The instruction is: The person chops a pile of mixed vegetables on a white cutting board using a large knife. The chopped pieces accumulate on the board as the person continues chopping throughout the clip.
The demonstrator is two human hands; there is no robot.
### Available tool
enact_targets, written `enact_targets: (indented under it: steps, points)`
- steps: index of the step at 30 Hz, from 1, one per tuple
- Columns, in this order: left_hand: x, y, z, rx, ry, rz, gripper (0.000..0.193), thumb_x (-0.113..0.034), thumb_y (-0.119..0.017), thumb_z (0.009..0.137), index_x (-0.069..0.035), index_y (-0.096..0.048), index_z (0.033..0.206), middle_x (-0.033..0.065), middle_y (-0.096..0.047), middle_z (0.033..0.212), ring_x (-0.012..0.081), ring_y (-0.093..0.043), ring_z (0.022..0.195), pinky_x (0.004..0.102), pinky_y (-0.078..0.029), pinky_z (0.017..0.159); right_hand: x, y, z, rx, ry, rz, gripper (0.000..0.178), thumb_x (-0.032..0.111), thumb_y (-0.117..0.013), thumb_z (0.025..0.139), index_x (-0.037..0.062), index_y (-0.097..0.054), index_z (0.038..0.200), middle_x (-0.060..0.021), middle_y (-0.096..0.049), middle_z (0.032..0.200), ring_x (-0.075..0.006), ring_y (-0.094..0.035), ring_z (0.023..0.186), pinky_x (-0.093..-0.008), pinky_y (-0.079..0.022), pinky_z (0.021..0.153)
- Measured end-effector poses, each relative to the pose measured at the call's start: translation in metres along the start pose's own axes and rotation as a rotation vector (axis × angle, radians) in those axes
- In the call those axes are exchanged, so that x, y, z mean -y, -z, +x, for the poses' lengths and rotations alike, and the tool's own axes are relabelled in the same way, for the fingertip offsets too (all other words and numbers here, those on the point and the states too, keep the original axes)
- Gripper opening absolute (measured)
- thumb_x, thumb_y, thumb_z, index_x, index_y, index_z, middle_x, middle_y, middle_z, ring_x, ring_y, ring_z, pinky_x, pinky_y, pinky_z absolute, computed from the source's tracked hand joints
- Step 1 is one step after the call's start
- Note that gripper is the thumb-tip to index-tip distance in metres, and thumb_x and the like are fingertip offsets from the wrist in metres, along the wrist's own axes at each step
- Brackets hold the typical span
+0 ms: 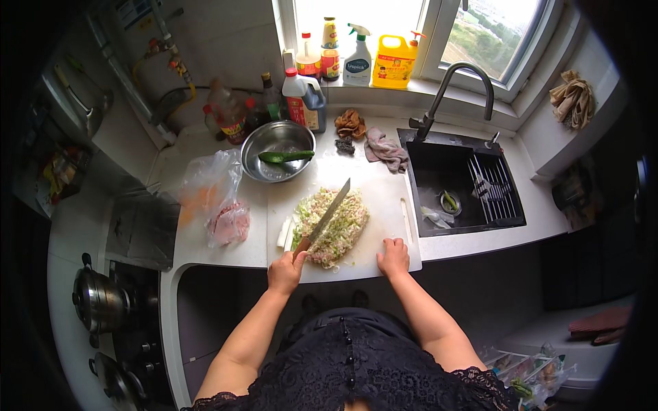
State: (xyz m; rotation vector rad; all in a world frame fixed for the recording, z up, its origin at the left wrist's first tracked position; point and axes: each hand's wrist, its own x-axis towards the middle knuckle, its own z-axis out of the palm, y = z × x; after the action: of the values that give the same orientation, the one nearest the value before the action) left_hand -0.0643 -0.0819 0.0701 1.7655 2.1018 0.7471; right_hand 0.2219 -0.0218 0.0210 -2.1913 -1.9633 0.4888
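Observation:
My left hand [284, 274] is closed around the wooden handle of a kitchen knife [332, 215]. Its long blade slants away to the right across a spread-out heap of chopped pale green and pinkish food [349, 229], perhaps vegetable with minced meat. The heap lies on a white cutting board [387, 198] at the counter's front edge. On the board's near right corner rests my right hand [393, 259], fingers forward and holding no tool. White pieces [285, 231], perhaps scallion or cabbage stalk, lie left of the heap. Behind the board, a steel bowl [259, 168] holds a green cucumber-like vegetable [286, 156].
Left of the board lie plastic bags [232, 222], one with pink meat. A black sink [439, 164] with faucet [449, 79] is at right. Rags [387, 149], a large jug [301, 103] and several bottles line the back. A pot [99, 299] stands on the stove at left.

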Motion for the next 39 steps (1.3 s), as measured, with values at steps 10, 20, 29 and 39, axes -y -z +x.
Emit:
enact_targets:
  steps: [10, 20, 29, 39]
  points:
    - [-0.003, -0.006, 0.004, 0.048, -0.027, -0.029, 0.053, -0.054, -0.047, 0.089, -0.004, -0.059, 0.075, 0.022, -0.061, 0.065, 0.0428, -0.06, 0.063, 0.0508, -0.047, 0.056, 0.001, 0.001, -0.001, -0.019, 0.012, -0.002, 0.045, 0.023, -0.071, 0.074, 0.0128, -0.055, 0.115, -0.0118, -0.048, 0.115, -0.031, -0.05, 0.107, -0.0427, -0.046, 0.089]
    - [-0.002, -0.003, 0.004, 0.028, -0.035, 0.006, 0.051, -0.049, -0.049, 0.09, -0.003, -0.058, 0.071, 0.0228, -0.059, 0.065, 0.0434, -0.058, 0.064, 0.0507, -0.045, 0.057, -0.002, 0.0, -0.001, -0.002, 0.001, 0.014, 0.046, 0.022, -0.07, 0.074, 0.0132, -0.055, 0.117, -0.0113, -0.047, 0.116, -0.0306, -0.048, 0.11, -0.0426, -0.045, 0.09]
    - [-0.002, -0.004, 0.003, 0.048, -0.009, 0.021, 0.052, -0.051, -0.049, 0.09, -0.003, -0.059, 0.073, 0.0228, -0.06, 0.065, 0.0437, -0.059, 0.065, 0.0513, -0.045, 0.057, -0.001, 0.0, 0.0, -0.005, 0.001, 0.01, 0.046, 0.023, -0.07, 0.074, 0.0131, -0.056, 0.116, -0.0111, -0.048, 0.116, -0.0302, -0.048, 0.109, -0.0422, -0.045, 0.09]
    - [0.004, -0.007, 0.004, 0.051, -0.001, 0.038, 0.051, -0.051, -0.048, 0.09, -0.003, -0.06, 0.074, 0.0224, -0.06, 0.067, 0.0435, -0.059, 0.065, 0.051, -0.045, 0.058, -0.001, 0.001, -0.002, -0.01, 0.018, 0.0, 0.045, 0.023, -0.071, 0.075, 0.0124, -0.054, 0.115, -0.0115, -0.048, 0.115, -0.0316, -0.049, 0.107, -0.0426, -0.045, 0.088]
